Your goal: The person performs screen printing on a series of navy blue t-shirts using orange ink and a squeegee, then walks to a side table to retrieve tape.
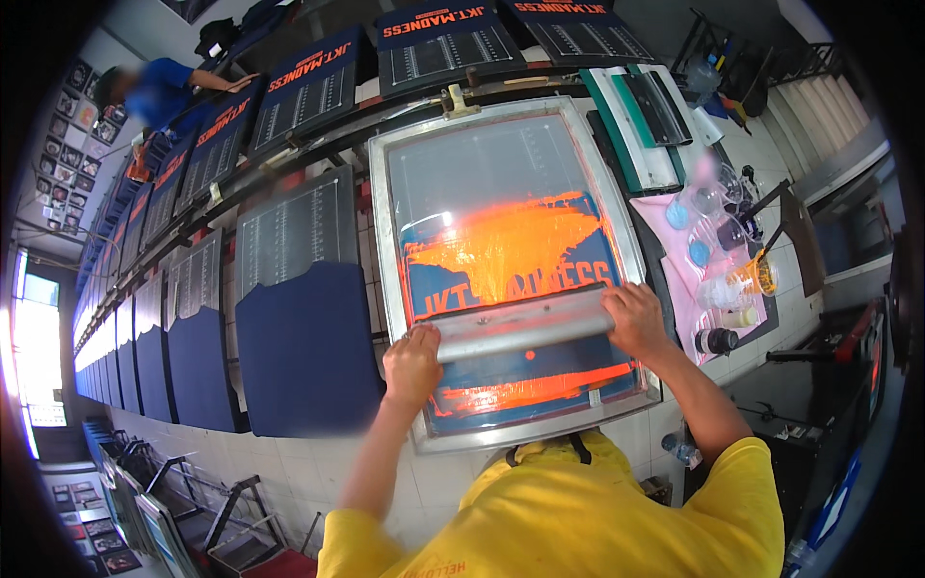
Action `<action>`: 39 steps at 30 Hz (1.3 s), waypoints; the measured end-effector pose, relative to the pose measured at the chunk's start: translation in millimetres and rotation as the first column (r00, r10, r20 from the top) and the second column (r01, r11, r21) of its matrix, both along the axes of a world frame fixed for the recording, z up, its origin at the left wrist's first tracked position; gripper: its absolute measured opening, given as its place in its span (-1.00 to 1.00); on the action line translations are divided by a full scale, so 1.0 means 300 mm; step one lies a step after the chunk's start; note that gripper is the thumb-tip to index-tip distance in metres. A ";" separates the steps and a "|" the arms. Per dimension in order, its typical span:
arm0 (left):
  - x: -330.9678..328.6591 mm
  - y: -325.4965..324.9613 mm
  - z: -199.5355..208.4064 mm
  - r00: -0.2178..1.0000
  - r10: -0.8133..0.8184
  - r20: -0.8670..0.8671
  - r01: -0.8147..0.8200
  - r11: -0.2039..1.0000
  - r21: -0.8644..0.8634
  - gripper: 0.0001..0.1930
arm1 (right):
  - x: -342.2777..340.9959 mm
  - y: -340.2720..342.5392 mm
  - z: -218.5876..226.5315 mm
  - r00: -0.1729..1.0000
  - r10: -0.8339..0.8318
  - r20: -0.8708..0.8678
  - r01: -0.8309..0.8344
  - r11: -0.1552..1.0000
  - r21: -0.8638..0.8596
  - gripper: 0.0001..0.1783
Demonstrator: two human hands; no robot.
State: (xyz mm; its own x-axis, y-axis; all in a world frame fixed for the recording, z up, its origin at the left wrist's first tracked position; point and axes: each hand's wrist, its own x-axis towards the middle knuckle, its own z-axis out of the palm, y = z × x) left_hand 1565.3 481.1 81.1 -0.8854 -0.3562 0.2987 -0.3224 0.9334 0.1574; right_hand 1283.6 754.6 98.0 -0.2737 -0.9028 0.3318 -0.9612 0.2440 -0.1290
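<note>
A wide silver squeegee (520, 328) lies across a framed printing screen (383, 231) in front of me. My left hand (412, 362) grips its left end and my right hand (636, 323) its right end, fingers wrapped round the metal handle. Bright orange ink (491, 249) spreads over the mesh beyond the squeegee, with lettering partly showing through. A second streak of orange ink (530, 390) runs along the near end of the mesh. Dark blue cloth shows beneath the screen.
Left of the screen, a row of boards carries plain navy fabric (303, 337). Across the rail stand boards with orange-printed navy fabric (453, 24); a co-worker (164, 91) reaches over one. At right are more squeegees (631, 125) and a pink cloth (670, 226) with cups and a dark jar (716, 341).
</note>
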 end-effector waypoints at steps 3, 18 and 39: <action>-0.100 -0.102 0.014 1.000 -0.008 0.018 0.007 0.998 0.057 -0.72 | -0.102 -0.098 0.001 1.000 -0.013 -0.014 0.013 1.000 0.014 -0.60; -0.298 -0.310 0.172 0.965 0.095 0.246 -0.123 0.987 0.104 -0.75 | -0.326 -0.334 0.165 0.994 -0.060 0.087 0.046 0.987 0.152 -0.89; -0.022 -0.006 0.387 0.988 0.073 -0.135 -0.079 0.996 -0.042 -0.71 | -0.044 -0.022 0.382 0.993 -0.019 -0.120 0.003 0.991 -0.133 -0.81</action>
State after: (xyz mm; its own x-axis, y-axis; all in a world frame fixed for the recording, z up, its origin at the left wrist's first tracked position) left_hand 1558.6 479.3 197.2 -0.8076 -0.4036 0.4301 -0.3715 0.9145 0.1606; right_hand 1270.4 748.1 212.5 -0.2340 -0.8457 0.4796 -0.9690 0.2433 -0.0437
